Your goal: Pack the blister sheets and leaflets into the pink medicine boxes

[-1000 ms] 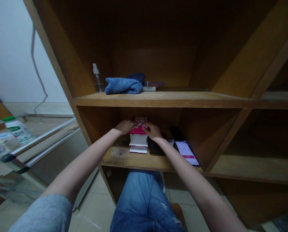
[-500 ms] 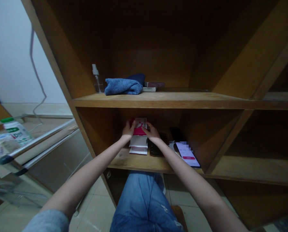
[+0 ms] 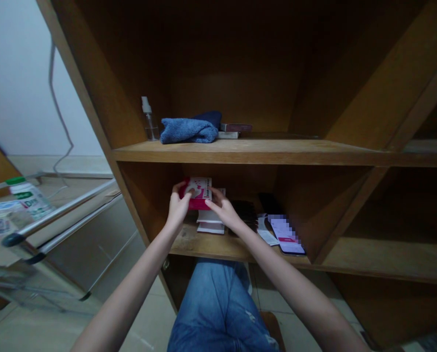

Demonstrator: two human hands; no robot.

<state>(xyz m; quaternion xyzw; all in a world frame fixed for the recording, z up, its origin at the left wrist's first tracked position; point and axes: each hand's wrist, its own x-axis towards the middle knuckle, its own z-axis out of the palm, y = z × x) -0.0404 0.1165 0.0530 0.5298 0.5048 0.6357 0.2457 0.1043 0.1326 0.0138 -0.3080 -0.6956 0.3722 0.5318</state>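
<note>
A small red and white box (image 3: 200, 191) with pink print is held between both hands in the lower shelf compartment. My left hand (image 3: 179, 204) grips its left side, thumb on top. On its right side, the thumb and fingers of my right hand (image 3: 223, 209) close round the edge. Beneath and just behind the box, white boxes (image 3: 211, 227) lie stacked on the lower shelf (image 3: 189, 243), partly covered. To the right of the stack sits a dark, ridged object (image 3: 243, 212) whose kind I cannot make out.
A lit phone (image 3: 286, 234) and a white paper piece (image 3: 266, 232) lie at the right of this compartment. Above are a spray bottle (image 3: 151, 122), a folded blue towel (image 3: 189, 130) and thin boxes (image 3: 233, 129). A metal-edged table (image 3: 75, 215) with a green-capped bottle (image 3: 29, 198) stands left.
Both hands have lifted the red and white box off the stack and shifted it left and towards me. More of the white boxes and the dark object now shows.
</note>
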